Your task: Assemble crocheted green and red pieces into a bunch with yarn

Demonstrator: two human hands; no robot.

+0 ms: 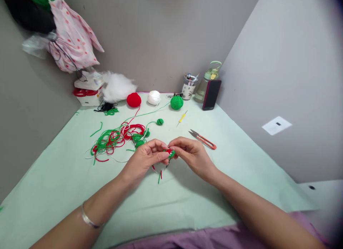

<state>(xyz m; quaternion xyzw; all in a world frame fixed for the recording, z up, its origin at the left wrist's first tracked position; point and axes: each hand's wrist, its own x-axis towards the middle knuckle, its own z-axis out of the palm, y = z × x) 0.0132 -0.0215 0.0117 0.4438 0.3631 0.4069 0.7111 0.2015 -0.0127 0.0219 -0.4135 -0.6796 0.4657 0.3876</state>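
Observation:
A small crocheted piece (pixel 170 153) in red, white and green is pinched between my two hands above the table. My left hand (pixel 150 152) grips its left side with thumb and fingers. On the other side, my right hand (pixel 190 152) is closed on the piece, its thumb and fingertips pressed near the top edge. A thin pale line, perhaps a needle or thread, shows by the left fingertips; which one I cannot tell. Short red and green yarn ends (pixel 160 177) lie just below. Behind my left hand sit small green crocheted pieces (pixel 137 137).
Tangled red, green and white yarn (pixel 112 140) spreads to the left. Orange-handled thread snips (pixel 203 139) and a yellow-handled crochet hook (pixel 182 117) lie right of centre. Along the back stand a red ball (pixel 134 100), white ball (pixel 154 98), green ball (pixel 177 103), pen cup (pixel 188 90) and phone (pixel 212 95).

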